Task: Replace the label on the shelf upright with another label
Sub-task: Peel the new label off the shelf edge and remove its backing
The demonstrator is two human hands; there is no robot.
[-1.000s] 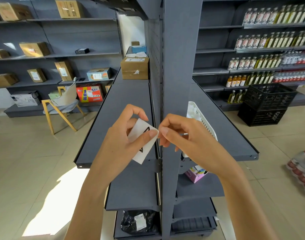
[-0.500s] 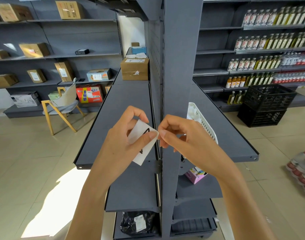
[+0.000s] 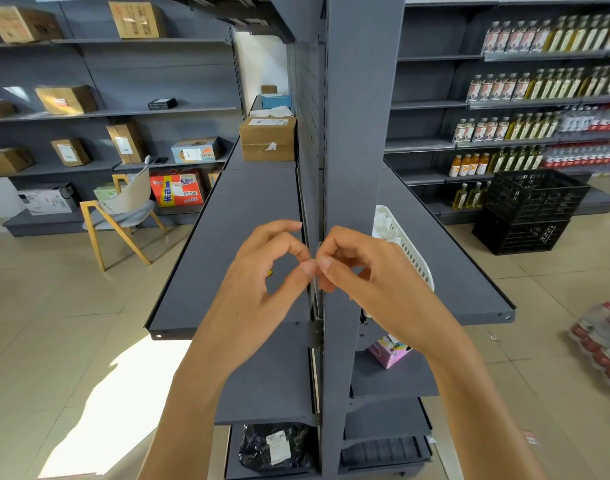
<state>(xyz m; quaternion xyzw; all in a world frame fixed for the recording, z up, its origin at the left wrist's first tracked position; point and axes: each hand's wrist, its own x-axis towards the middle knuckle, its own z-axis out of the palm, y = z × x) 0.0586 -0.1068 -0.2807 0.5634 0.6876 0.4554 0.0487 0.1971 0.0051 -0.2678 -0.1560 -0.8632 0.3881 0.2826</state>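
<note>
The grey shelf upright [image 3: 359, 133] rises straight ahead of me, and I see no label on its face. In front of its left edge, my left hand [image 3: 262, 292] and my right hand [image 3: 376, 282] meet fingertip to fingertip. Between them is a small white label [image 3: 318, 282], turned edge-on so it shows only as a thin pale sliver. Both thumbs and forefingers pinch it. Its printed face is hidden.
Grey shelves run off either side of the upright. A white basket [image 3: 405, 247] lies on the right shelf behind my right hand, with a pink box [image 3: 388, 351] below. A cardboard box [image 3: 267, 138] stands far left. Black crates [image 3: 528, 209] and bottle packs [image 3: 601, 341] sit on the floor.
The label, earlier held flat and facing me in my left hand, has turned edge-on between both hands' fingertips. My hands stayed in about the same place.
</note>
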